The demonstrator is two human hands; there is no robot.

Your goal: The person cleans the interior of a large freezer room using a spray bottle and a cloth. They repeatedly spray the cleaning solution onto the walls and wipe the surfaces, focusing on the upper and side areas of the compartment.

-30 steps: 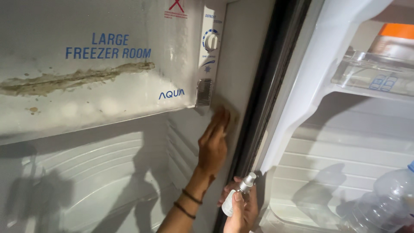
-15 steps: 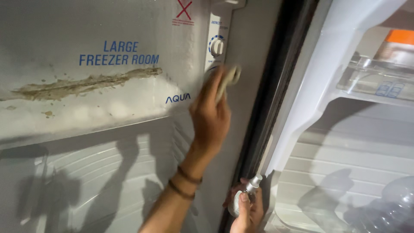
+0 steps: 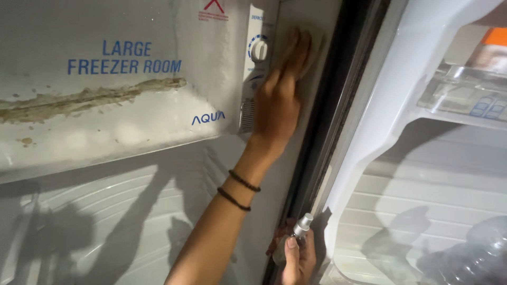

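Observation:
My left hand (image 3: 280,100) lies flat on a beige cloth (image 3: 316,48) and presses it against the fridge's inner right wall (image 3: 274,184), just beside the white thermostat dial (image 3: 259,50). Two dark bands circle that wrist. Low in the head view, my right hand (image 3: 298,261) grips a small spray bottle (image 3: 302,226) with a silver nozzle, held upright near the dark door seal (image 3: 338,105). Most of the cloth is hidden under my fingers.
A white freezer compartment flap (image 3: 105,121) with blue lettering carries a long brown stain (image 3: 90,97). Below it is the ribbed white back wall (image 3: 105,221). The open door at right has a clear shelf (image 3: 459,103) and a clear plastic bottle (image 3: 475,248) low down.
My left hand has slid the cloth up the right wall, from below the control panel to beside the dial. My right hand with the spray bottle has stayed low.

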